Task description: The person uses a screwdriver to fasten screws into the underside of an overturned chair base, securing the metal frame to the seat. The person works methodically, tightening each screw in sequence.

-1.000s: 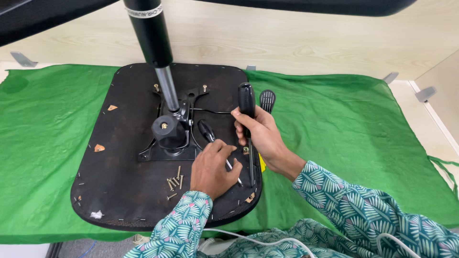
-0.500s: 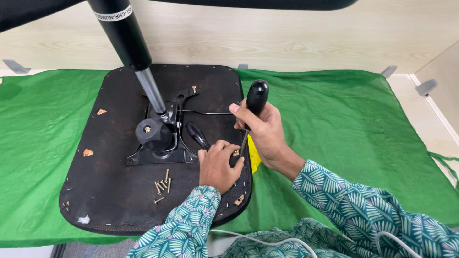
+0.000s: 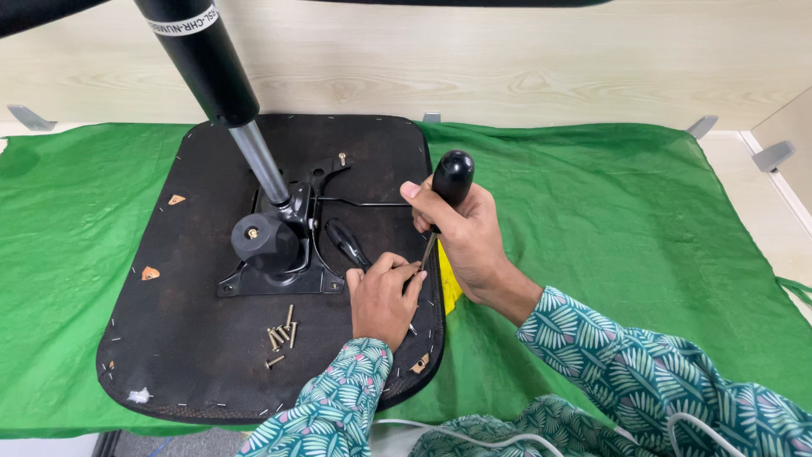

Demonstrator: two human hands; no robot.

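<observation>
Upturned chair seat (image 3: pixel 169 355): black underside facing up, lying on a green cloth (image 3: pixel 609 237) that covers the worktop. Light staples run along its edge; small orange patches show on its left part.

Metal bracket (image 3: pixel 279 254): black, fixed at the middle of the seat, with a round knob on its near left side. A silver rod rises from it and enters a thick black column (image 3: pixel 203 59), which tilts away toward the far left.

Lever with black handle (image 3: pixel 345 241): lies just right of the bracket, angled toward the near right.

Loose screws (image 3: pixel 281 334): a small heap of brass-coloured ones on the seat, just near of the bracket.

Right hand (image 3: pixel 461 233): its grip is closed around the black handle of a screwdriver (image 3: pixel 451 182). The tool stands nearly upright, handle up, its thin shaft slanting down and left to the near right edge of the seat.

Left hand (image 3: pixel 382 296): rests on the seat just right of the screws, fingers curled in toward the lower end of the screwdriver shaft. Whether they pinch a screw there I cannot tell.

Yellow object (image 3: pixel 450 288): partly hidden below the right hand, at the right edge of the seat.

Both sleeves: teal with a leaf pattern. A white cable (image 3: pixel 474 436) lies at the near edge.
</observation>
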